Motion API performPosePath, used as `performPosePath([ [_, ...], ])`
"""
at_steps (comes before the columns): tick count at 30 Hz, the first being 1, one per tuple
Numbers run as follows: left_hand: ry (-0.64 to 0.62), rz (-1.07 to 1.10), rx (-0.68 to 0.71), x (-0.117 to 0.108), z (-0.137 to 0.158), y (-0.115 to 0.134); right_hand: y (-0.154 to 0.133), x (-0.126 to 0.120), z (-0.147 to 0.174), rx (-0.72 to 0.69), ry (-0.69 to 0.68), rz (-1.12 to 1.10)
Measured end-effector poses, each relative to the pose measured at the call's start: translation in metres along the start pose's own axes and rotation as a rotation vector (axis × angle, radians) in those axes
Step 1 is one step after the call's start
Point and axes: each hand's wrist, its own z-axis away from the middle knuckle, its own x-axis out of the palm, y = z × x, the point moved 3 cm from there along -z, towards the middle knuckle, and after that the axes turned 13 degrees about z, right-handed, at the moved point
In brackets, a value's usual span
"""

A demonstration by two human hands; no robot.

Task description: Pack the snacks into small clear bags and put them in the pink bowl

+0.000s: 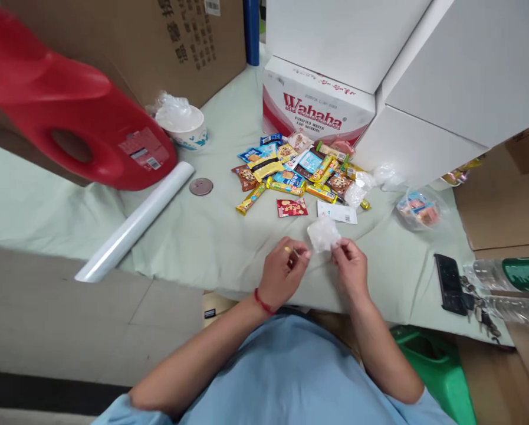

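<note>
Pinched between the thumb and fingers of my right hand (351, 265) is a small translucent plastic bag (324, 234), held up just above the cloth. To its left is my left hand (285, 265), thumb and fingertips closed together. A thin light sliver shows at those fingertips, too small to make out. Just beyond the hands lie a red snack packet (292, 207) and a white packet (337, 212). Behind them spreads a heap of wrapped snacks (297, 168) in yellow, blue and brown wrappers. Crumpled clear plastic (359, 189) sits at the heap's right edge.
A Wahaha carton (319, 103) stands behind the heap. At left are a red jug (109, 141), a paper tub (189, 133), a plastic roll (135, 221) and a round disc (201, 186). At right are a clear bowl (421, 209), phone (450, 284), keys and bottles.
</note>
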Motion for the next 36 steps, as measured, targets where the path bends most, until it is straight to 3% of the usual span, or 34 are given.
performPosePath([
  [3, 0.033, 0.175, -0.201, 0.012, -0.006, -0.016, -0.008, 0.011, 0.025, -0.191, -0.090, 0.207],
  [5, 0.046, 0.231, -0.249, 0.015, -0.006, -0.025, -0.015, 0.013, 0.032, -0.257, -0.211, 0.235],
  [8, 0.037, 0.186, -0.243, 0.013, -0.002, -0.029, -0.017, 0.011, 0.030, -0.170, -0.321, 0.123],
  [12, -0.025, 0.098, -0.175, 0.007, 0.004, -0.023, -0.012, 0.014, 0.019, -0.075, -0.347, 0.103],
  [15, -0.001, 0.140, -0.259, -0.005, 0.006, -0.026, -0.010, 0.010, 0.007, -0.022, -0.359, 0.101],
  [20, 0.153, 0.305, -0.408, -0.030, 0.007, -0.038, -0.021, -0.026, -0.028, 0.018, -0.315, 0.145],
  [24, 0.270, 0.454, -0.434, -0.039, 0.008, -0.036, -0.035, -0.060, -0.065, 0.016, -0.156, 0.029],
  [27, 0.280, 0.527, -0.465, -0.038, 0.009, -0.032, -0.043, -0.069, -0.087, 0.035, -0.066, -0.067],
  [30, 0.310, 0.521, -0.476, -0.035, 0.009, -0.035, -0.047, -0.063, -0.085, 0.032, 0.019, -0.023],
  [32, 0.361, 0.479, -0.462, -0.035, 0.011, -0.040, -0.047, -0.049, -0.068, -0.002, -0.009, 0.031],
  [34, 0.394, 0.400, -0.423, -0.035, 0.013, -0.045, -0.043, -0.028, -0.040, 0.015, -0.164, 0.054],
  [36, 0.379, 0.291, -0.369, -0.034, 0.016, -0.045, -0.035, -0.003, -0.012, 0.117, -0.380, 0.038],
])
